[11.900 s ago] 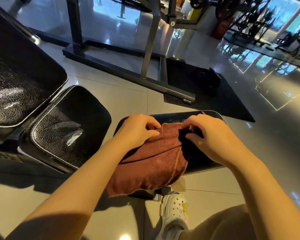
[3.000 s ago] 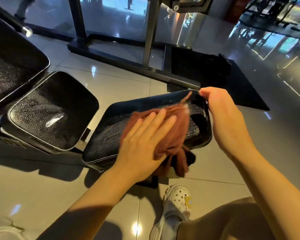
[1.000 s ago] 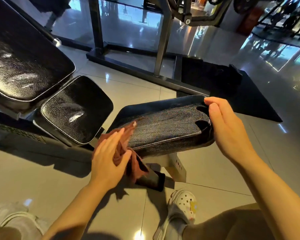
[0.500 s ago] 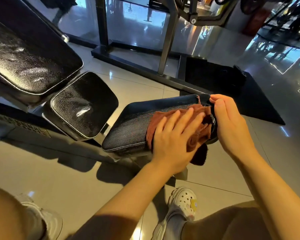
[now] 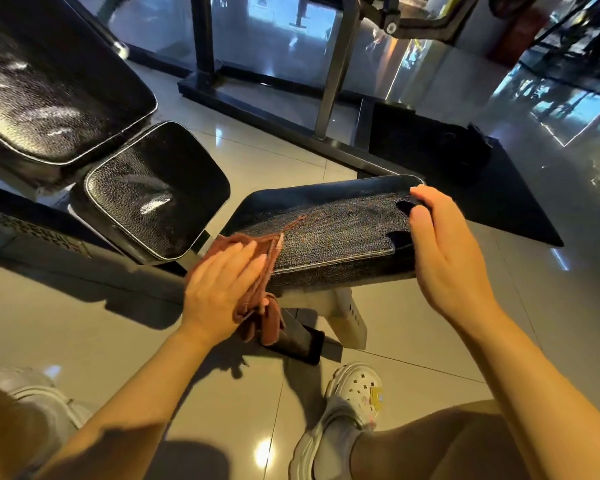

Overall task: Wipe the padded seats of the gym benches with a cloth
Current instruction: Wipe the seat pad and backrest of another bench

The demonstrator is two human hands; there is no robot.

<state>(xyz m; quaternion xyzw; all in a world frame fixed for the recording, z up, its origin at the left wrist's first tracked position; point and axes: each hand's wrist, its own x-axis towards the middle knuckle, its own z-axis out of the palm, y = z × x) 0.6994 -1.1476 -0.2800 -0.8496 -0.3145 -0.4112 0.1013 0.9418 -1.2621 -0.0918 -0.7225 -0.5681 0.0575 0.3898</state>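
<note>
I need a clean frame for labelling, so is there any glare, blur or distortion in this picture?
Head view: bright glare streaks on the left bench pads and floor tiles; wide-angle bending at the edges; slight softness around the left hand and cloth; seat pad reads clearly.

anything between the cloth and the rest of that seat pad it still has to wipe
Nothing visible. The reddish-brown terry cloth under the left hand sits at the black textured seat pad's left end; the right hand only grips its far right edge.
</note>
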